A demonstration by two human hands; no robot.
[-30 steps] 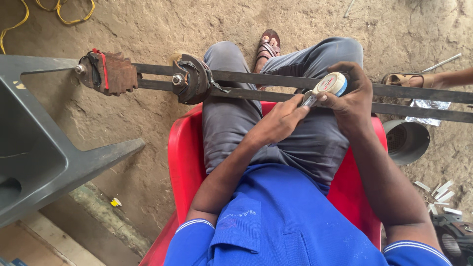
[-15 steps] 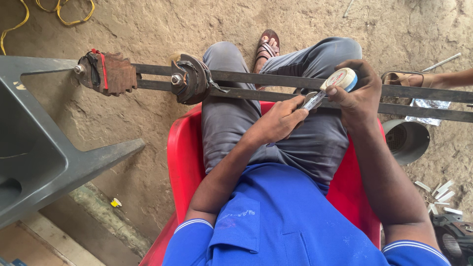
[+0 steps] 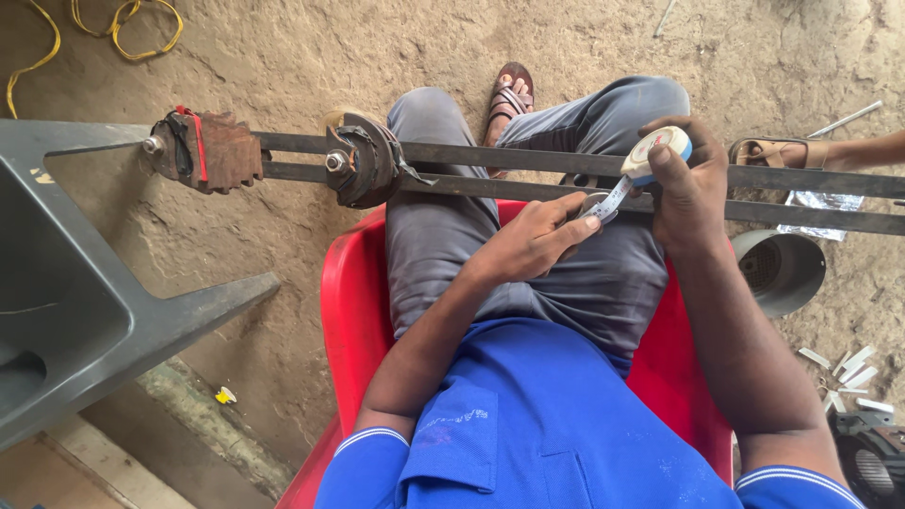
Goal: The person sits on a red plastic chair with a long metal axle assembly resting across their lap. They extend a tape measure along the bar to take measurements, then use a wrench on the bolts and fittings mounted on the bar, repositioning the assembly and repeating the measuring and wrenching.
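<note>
The floor (image 3: 584, 47) is rough packed dirt, bare and sandy, with a yellow cord (image 3: 141, 28) looped at the top edge and white scraps (image 3: 848, 363) at the right. A person sits in a red plastic chair (image 3: 353, 311), two long metal bars (image 3: 528, 174) lying across the knees. The right hand (image 3: 693, 188) is closed around a small tape measure (image 3: 655, 154) just above the bars. The left hand (image 3: 537, 240) pinches the tape's pulled-out end. A grey chair (image 3: 85, 302) stands at left.
</note>
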